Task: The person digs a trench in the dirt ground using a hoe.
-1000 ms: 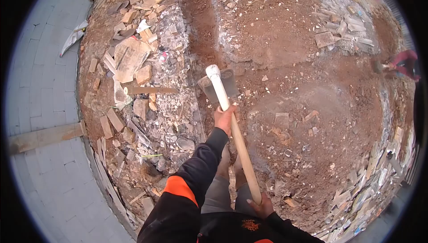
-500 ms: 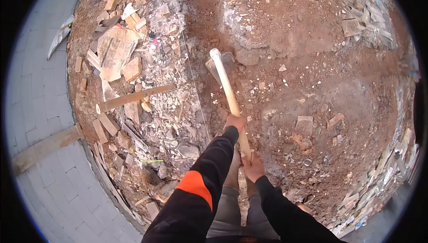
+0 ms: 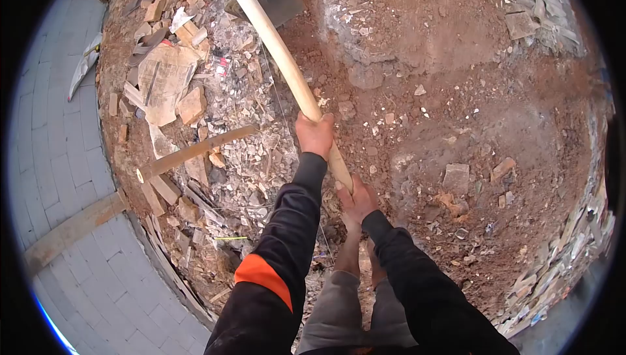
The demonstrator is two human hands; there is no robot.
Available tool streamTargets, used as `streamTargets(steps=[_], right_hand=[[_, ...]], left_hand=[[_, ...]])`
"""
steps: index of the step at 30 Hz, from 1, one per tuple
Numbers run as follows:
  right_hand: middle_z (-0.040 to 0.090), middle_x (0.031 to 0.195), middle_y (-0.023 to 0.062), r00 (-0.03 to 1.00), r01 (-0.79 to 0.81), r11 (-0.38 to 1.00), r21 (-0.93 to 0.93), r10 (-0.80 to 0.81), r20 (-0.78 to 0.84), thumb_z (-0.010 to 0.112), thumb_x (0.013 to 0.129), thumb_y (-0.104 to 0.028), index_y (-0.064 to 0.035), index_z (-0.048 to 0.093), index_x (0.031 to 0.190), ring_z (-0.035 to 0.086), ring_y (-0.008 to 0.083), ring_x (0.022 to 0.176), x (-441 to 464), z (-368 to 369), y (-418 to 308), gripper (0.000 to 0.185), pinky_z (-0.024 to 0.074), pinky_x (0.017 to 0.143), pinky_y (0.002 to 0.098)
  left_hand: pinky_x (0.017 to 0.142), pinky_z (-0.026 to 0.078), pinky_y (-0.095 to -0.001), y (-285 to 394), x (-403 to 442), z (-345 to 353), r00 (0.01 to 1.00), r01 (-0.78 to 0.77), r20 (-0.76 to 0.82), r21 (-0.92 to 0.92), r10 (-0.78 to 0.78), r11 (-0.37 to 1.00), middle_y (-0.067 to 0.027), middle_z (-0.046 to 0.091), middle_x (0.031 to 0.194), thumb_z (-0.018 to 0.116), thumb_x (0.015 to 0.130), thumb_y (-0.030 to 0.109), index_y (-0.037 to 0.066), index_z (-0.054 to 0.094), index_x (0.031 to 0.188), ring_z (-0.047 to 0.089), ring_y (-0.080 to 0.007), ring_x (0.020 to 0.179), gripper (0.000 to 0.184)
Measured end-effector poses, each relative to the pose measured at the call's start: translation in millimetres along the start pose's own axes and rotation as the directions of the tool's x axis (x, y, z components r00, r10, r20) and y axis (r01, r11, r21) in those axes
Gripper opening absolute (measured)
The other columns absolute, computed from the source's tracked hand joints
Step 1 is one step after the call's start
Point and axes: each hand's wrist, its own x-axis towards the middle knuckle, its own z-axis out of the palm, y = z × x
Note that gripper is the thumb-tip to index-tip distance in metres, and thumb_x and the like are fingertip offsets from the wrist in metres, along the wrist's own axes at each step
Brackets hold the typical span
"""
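Observation:
A hoe [image 3: 279, 56] with a pale wooden handle slants up and left across the middle of the head view. Its broad, dark metal blade [image 3: 280, 0] is raised over the line where the rubble meets the brown trench soil. My left hand [image 3: 314, 135] is wrapped round the middle of the handle. Lower down, my right hand [image 3: 358, 202] grips the handle near its butt end. Both arms reach forward in dark sleeves, the left with an orange band. My bare lower legs and grey trousers show below the hands.
A thin string [image 3: 276, 92] runs beside the trench [image 3: 306, 42]. On the left lie a wooden pole [image 3: 195, 151], broken bricks and a flattened brown sheet [image 3: 163, 81]. Beyond them stands a grey block wall [image 3: 59, 133]. Loose bricks [image 3: 456, 177] sit in soil on the right.
The hoe has swung up and to the left, its blade now higher in view. Both hands have risen with it, the left one more, and stay closed on the handle.

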Motion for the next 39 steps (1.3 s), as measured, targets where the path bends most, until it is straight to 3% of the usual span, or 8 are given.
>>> streamTargets(steps=[4,8,20,25,29,31,38,39], right_hand=[[0.067,0.085,0.0305,0.952,-0.3,0.954,-0.026,0.297,-0.073,0.052,0.097,-0.058,0.0003,0.056,0.113,0.064,0.0522,0.086,-74,22,33,0.06,0.0503,0.079,0.0571],[0.066,0.082,0.0266,0.942,-0.334,0.94,0.065,0.335,-0.02,0.055,0.098,-0.049,-0.0005,0.056,0.107,0.065,0.0484,0.081,-222,15,32,0.049,0.0501,0.073,0.0545],[0.066,0.077,0.0286,0.992,-0.107,0.994,0.007,0.107,-0.07,0.054,0.097,-0.048,0.0007,0.057,0.111,0.065,0.0505,0.079,-23,27,30,0.051,0.0501,0.074,0.0575],[0.068,0.09,0.0303,0.945,-0.325,0.946,-0.012,0.325,-0.025,0.046,0.099,-0.06,0.0023,0.056,0.111,0.065,0.05,0.09,-109,42,45,0.064,0.05,0.08,0.0564],[0.068,0.091,0.0315,0.928,-0.37,0.929,0.008,0.369,0.056,0.044,0.099,-0.063,0.0044,0.055,0.111,0.067,0.0491,0.089,-161,28,42,0.069,0.0513,0.08,0.0554],[0.068,0.091,0.031,0.934,-0.353,0.935,0.014,0.351,0.071,0.044,0.099,-0.064,0.005,0.054,0.111,0.068,0.0478,0.088,-187,22,33,0.071,0.0518,0.079,0.0548],[0.068,0.083,0.0191,0.825,-0.529,0.843,0.1,0.482,0.295,0.045,0.102,-0.058,0.0,0.052,0.112,0.07,0.0331,0.068,-264,38,66,0.059,0.0557,0.063,0.0441],[0.066,0.08,0.0145,0.829,-0.551,0.765,0.332,0.456,0.323,0.048,0.103,-0.054,-0.0024,0.053,0.112,0.067,0.0264,0.065,-261,20,42,0.053,0.0549,0.06,0.039]], left_hand=[[0.037,0.047,-0.0369,-164,-32,8,0.925,0.308,0.148,0.249,-0.35,0.918,-0.0086,0.058,0.061,0.066,0.08,0.004,-0.005,0.059,0.084,0.058,-0.021,0.045,0.012],[0.04,0.047,-0.0342,-145,-196,-34,0.788,0.583,0.189,0.08,-0.586,0.809,-0.0068,0.059,0.063,0.07,0.081,0.004,-0.002,0.06,0.087,0.057,-0.019,0.043,0.013],[0.039,0.047,-0.0345,-51,-20,2,0.981,0.19,0.021,0.05,-0.191,0.98,-0.0085,0.058,0.068,0.066,0.08,0.002,-0.002,0.054,0.088,0.057,-0.0195,0.044,0.015],[0.039,0.047,-0.0358,-158,-72,-17,0.794,0.588,0.115,0.103,-0.597,0.802,-0.008,0.057,0.061,0.067,0.08,0.006,-0.003,0.058,0.075,0.057,-0.0228,0.044,0.013],[0.039,0.048,-0.0381,-192,-106,-14,0.826,0.457,0.023,0.557,-0.563,0.694,-0.0109,0.057,0.06,0.065,0.079,0.006,-0.002,0.058,0.074,0.058,-0.0262,0.045,0.013],[0.04,0.05,-0.0424,-183,-139,-24,0.701,0.656,0.102,0.296,-0.706,0.694,-0.013,0.058,0.061,0.064,0.079,0.006,0.0,0.059,0.073,0.059,-0.0296,0.045,0.011],[0.046,0.053,-0.0473,-277,-193,-63,0.469,0.776,0.349,0.276,-0.811,0.567,-0.0125,0.061,0.063,0.065,0.08,0.006,0.004,0.061,0.075,0.063,-0.0292,0.051,0.007],[0.049,0.054,-0.0457,-292,-177,-55,0.478,0.513,0.484,0.524,-0.733,0.68,-0.012,0.062,0.064,0.065,0.081,0.007,0.004,0.062,0.076,0.064,-0.0283,0.054,0.007]])
